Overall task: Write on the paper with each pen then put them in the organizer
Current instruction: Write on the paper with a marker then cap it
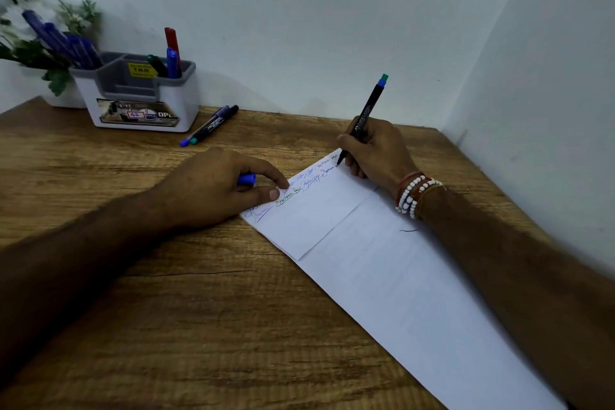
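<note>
Your right hand [374, 151] grips the black pen [366, 111], its tip on the paper [366, 260]. Your left hand [213, 188] holds a blue cap [247, 179], mostly hidden; the handwriting [294, 192] is unreadable.

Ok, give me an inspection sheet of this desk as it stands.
Surface: wooden table.
Job's things: paper, writing at its far end; organizer holding pens; two loose pens beside it.
Clutter: plant left of the organizer.
Hands: right hand grips a black pen, tip on the paper; left hand holds a blue cap, fingers pressing the paper.
Cables: nothing seen.
Surroundings: pale walls meeting in a corner.
</note>
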